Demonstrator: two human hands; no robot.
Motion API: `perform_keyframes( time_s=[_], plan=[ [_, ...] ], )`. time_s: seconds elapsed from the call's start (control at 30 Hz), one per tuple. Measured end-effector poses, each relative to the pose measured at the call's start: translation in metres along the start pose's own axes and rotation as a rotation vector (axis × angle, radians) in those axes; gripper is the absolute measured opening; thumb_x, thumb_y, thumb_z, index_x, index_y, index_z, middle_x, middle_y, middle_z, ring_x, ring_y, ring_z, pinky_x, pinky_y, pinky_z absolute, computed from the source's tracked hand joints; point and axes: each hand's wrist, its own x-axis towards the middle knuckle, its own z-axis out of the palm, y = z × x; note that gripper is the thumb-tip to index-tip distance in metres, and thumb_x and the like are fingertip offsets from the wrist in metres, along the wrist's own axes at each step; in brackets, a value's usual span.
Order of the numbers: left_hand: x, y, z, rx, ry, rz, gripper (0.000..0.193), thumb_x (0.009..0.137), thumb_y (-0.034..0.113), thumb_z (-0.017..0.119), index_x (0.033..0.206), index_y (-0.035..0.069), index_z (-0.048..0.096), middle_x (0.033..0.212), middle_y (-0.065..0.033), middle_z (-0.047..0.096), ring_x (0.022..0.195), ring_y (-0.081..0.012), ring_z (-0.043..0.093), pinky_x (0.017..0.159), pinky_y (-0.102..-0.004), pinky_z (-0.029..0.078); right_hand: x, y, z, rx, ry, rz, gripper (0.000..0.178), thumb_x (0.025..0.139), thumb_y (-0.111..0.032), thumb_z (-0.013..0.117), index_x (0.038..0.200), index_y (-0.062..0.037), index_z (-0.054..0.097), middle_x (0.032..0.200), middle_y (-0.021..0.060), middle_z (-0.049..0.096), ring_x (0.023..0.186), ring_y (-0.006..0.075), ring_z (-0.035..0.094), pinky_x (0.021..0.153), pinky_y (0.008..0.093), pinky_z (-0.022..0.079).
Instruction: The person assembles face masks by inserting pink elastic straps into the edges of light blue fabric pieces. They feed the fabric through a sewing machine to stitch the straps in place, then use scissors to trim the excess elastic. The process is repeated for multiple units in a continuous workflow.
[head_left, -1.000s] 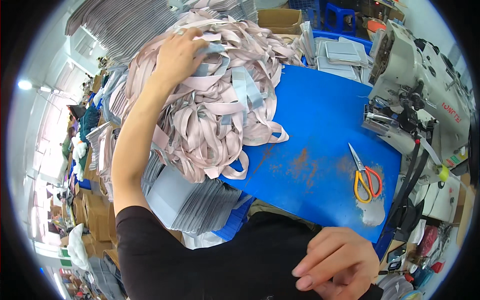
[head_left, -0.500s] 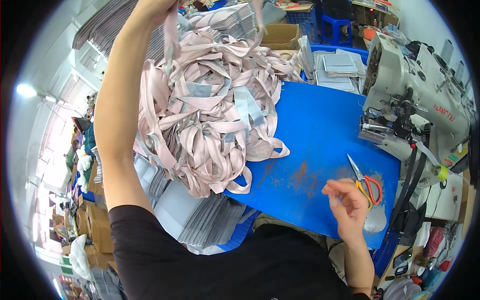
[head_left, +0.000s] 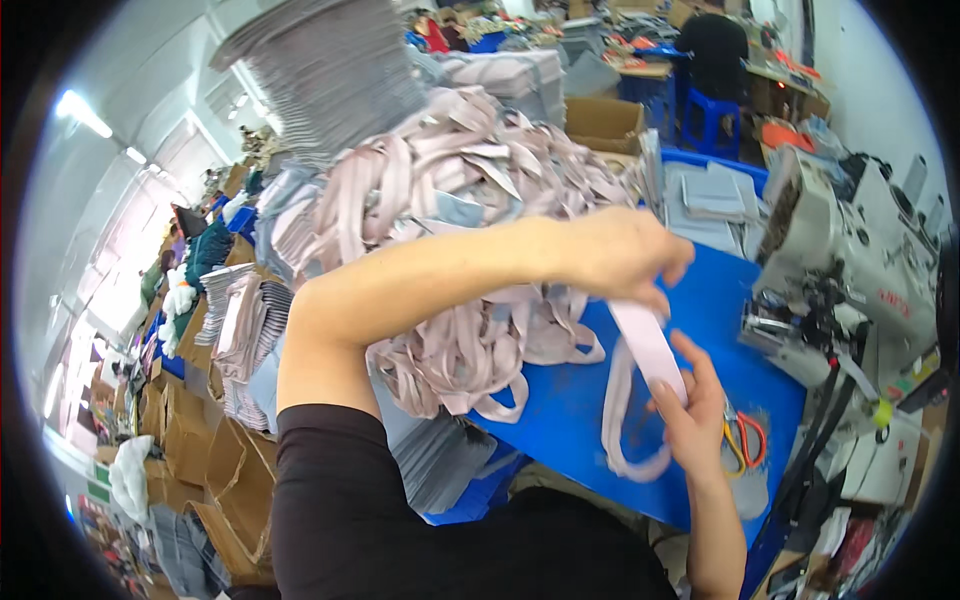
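Observation:
A pale pink fabric strap is stretched between my two hands, over the blue table. Its upper end is pinched in my left hand, which reaches across from the left. Lower down, my right hand grips the same strap between thumb and fingers. Part of the strap hangs in a loop beside my right hand. Behind my left forearm lies a big tangled heap of pink straps with grey-blue patches. Scissors with red and yellow handles rest on the table just right of my right hand.
At the right stands a white sewing machine. Flat grey fabric pieces lie in a blue bin at the back right. Tall grey stacks rise behind the heap, and more grey pieces sit below it. Cardboard boxes stand at lower left.
My left hand has come from the top of the heap down to the right, bringing a strap. My right hand, empty before, now holds it too. The view has shifted.

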Motion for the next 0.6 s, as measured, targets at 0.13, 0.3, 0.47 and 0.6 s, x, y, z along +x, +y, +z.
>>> perform_keyframes(
  time_s=[0.13,0.3,0.47,0.6],
  plan=[
    [-0.042,-0.103,-0.118,0.640,0.404,-0.217,0.035,0.084,0.022,0.081,0.117,0.012,0.073,0.116,-0.0101,0.072,0.108,-0.0312,0.069,0.091,-0.0413,0.055,-0.009,0.052,-0.024,0.077,0.000,0.124,0.064,0.097,-0.007,0.068,0.155,-0.0012,0.042,0.096,0.0093,0.073,0.061,0.0056,0.062,0.042,0.0186,0.041],
    [-0.203,-0.182,-0.321,1.654,1.039,-0.577,0.037,0.097,0.031,0.075,0.130,0.015,0.071,0.120,-0.0164,0.075,0.103,-0.0250,0.073,0.094,-0.0467,0.057,-0.029,0.060,-0.030,0.293,0.082,0.207,0.081,0.092,0.000,0.064,0.164,-0.0051,0.028,0.110,0.0190,0.074,0.046,0.0073,0.056,0.038,0.0189,0.044],
    [-0.315,-0.181,-0.401,1.382,0.908,-1.082,0.055,0.096,0.037,0.069,0.148,0.020,0.059,0.142,-0.0176,0.066,0.125,-0.0379,0.065,0.102,-0.0517,0.053,-0.035,0.059,-0.034,0.555,0.086,0.290,0.088,0.081,0.010,0.052,0.165,-0.0050,0.029,0.131,0.0237,0.067,0.056,0.0136,0.067,0.042,0.0226,0.053],
    [-0.323,-0.156,-0.408,1.332,0.780,-1.243,0.032,0.098,0.033,0.065,0.128,0.027,0.073,0.129,-0.0076,0.073,0.119,-0.0353,0.068,0.097,-0.0482,0.055,-0.033,0.061,-0.031,0.641,0.053,0.248,0.070,0.083,0.007,0.053,0.153,0.0002,0.049,0.135,0.0179,0.067,0.074,0.0227,0.076,0.052,0.0286,0.059]
  ],
)
